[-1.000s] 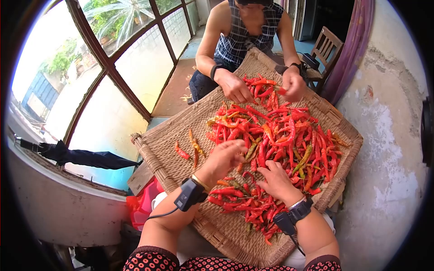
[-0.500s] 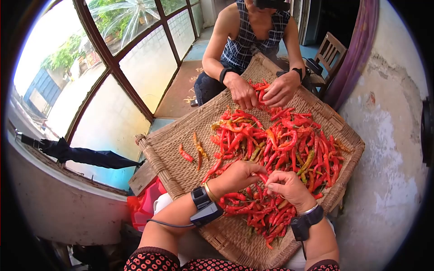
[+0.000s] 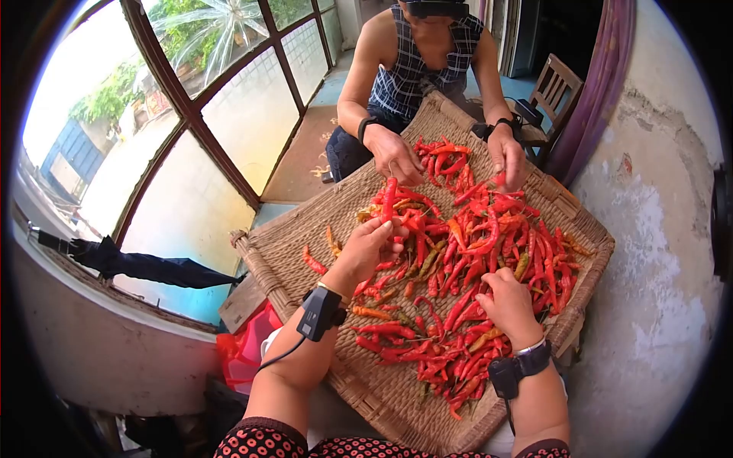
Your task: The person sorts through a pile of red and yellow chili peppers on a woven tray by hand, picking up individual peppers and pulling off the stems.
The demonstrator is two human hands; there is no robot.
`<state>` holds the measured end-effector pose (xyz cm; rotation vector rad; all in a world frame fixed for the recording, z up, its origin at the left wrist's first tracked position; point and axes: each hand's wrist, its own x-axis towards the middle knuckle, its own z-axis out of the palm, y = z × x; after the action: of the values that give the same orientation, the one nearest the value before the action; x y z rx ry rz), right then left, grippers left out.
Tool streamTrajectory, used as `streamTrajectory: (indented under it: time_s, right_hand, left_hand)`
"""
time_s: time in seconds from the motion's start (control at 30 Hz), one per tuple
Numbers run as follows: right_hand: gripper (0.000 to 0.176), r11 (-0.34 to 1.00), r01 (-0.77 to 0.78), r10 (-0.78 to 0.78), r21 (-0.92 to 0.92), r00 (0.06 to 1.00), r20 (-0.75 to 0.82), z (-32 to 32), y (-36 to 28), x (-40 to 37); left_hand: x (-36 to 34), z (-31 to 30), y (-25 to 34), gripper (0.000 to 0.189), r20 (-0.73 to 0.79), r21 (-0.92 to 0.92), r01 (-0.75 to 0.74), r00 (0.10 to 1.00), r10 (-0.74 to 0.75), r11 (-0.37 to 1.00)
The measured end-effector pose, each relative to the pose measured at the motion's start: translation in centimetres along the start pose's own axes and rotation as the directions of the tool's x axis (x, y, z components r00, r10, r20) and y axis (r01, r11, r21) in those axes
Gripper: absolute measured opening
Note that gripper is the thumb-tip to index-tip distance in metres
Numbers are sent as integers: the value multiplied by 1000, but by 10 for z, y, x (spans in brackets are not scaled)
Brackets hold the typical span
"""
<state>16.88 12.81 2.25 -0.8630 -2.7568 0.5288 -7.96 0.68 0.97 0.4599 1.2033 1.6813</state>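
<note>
My left hand [image 3: 366,248] is closed on a red chili pepper [image 3: 389,200], which points up and away from me above the heap. My right hand [image 3: 508,307] rests over the right part of the heap, its fingers curled down toward the peppers; whatever its fingertips hold, if anything, is hidden. Under both hands lies a large pile of red chili peppers [image 3: 466,347], with a few orange and greenish ones mixed in. The pile is spread on a woven basket tray [image 3: 294,252] with a thick rim.
Across the tray sits another person [image 3: 427,69], both hands over a smaller bunch of red peppers [image 3: 445,162]. A folded dark umbrella [image 3: 153,263] lies along the left ledge. Windows are on the left, a plastered wall [image 3: 641,252] on the right, and a wooden chair [image 3: 556,91] behind.
My hands have moved apart: the left went up and left with a pepper, the right shifted right and slightly up. The other person's hands have also separated.
</note>
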Motion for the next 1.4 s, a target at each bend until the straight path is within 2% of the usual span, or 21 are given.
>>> streamTrajectory:
  time_s: [0.13, 0.23, 0.27, 0.33, 0.5, 0.53, 0.63, 0.7, 0.77, 0.83, 0.87, 0.9, 1.0, 1.03, 1.07, 1.1, 1.17, 1.23, 1.27, 1.37, 1.4]
  right_hand:
    - [34, 999, -9, 16, -37, 984, 180, 1, 0, 0]
    - [36, 1000, -2, 4, -6, 974, 225, 4, 0, -1]
    - [39, 1000, 3, -6, 13, 975, 222, 5, 0, -1]
    - [42, 1000, 9, -15, 30, 976, 219, 7, 1, 0]
    - [48, 991, -49, 39, 123, 996, 77, 15, 6, 5]
    - [48, 991, -50, 41, 123, 996, 77, 18, 8, 7]
    - [37, 978, -69, 58, 198, 996, 61, 23, 11, 9]
    - [22, 936, -4, 42, 351, 994, -98, 19, 5, 12]
    - [17, 918, 25, 33, 395, 989, -141, 16, -3, 12]
    - [13, 900, 52, 31, 432, 982, -185, 11, -12, 10]
    - [11, 894, 75, -2, 441, 987, -164, 8, -18, 8]
    - [10, 888, 95, -34, 450, 989, -142, 8, -22, 6]
    - [7, 846, 206, -151, 492, 977, -150, 9, -33, 1]
    - [7, 822, 243, -191, 514, 970, -151, 10, -37, -1]
    - [7, 823, 239, -189, 515, 971, -149, 10, -40, -3]
    - [8, 784, 302, -239, 542, 953, -186, 10, -44, -5]
    - [9, 747, 356, -278, 562, 934, -222, 9, -48, -9]
    - [9, 671, 418, -383, 613, 903, -197, 8, -52, -12]
    - [9, 656, 376, -386, 654, 912, -137, 5, -54, -14]
    - [9, 550, 341, -431, 763, 898, -91, 3, -53, -15]
    - [9, 500, 269, -365, 823, 927, -82, 0, -50, -16]
  left_hand:
    - [3, 5, -10, 25, 80, 188, 134, 985, -151, 973]
    - [13, -1, -23, 22, 94, 209, 122, 985, -144, 970]
    - [14, -3, -25, 27, 51, 292, 84, 993, -104, 953]
    - [18, -8, -27, 27, 14, 262, 56, 998, -62, 963]
    - [21, -15, -29, 22, -116, 200, -19, 992, 43, 980]
    - [22, -16, -29, 21, -140, 267, -20, 988, 60, 964]
    - [15, -10, -19, 19, -87, 345, -7, 995, 39, 938]
    - [16, -13, -13, 22, -53, 367, 18, 999, 1, 930]
    - [13, -7, -13, 28, -23, 386, 46, 999, -41, 921]
    - [4, 15, -10, 47, -79, -97, -124, 990, 116, 988]
    - [2, 22, -5, 59, -45, -127, -157, 987, 152, 979]
    - [0, 24, -7, 59, -40, -131, -147, 989, 143, 980]
    - [1, 23, -15, 56, 29, 381, -217, 974, 224, 898]
    - [1, 22, -19, 53, 135, 493, -241, 971, 200, 836]
    - [4, 19, -25, 51, 401, 644, -563, 825, 398, 518]
    - [6, 19, -30, 50, 674, 620, -779, 590, 445, 95]
    - [-23, 47, -22, 52, 609, 663, -664, 747, 265, 346]
    - [-25, 49, -32, 52, 702, 630, -719, 688, 181, 293]
    - [-24, 47, -41, 46, 754, 571, -779, 623, 209, 259]
    - [-33, 52, -37, 39, 778, 568, -775, 615, 125, 278]
    - [-31, 53, -35, 33, 756, 572, -733, 645, 111, 368]
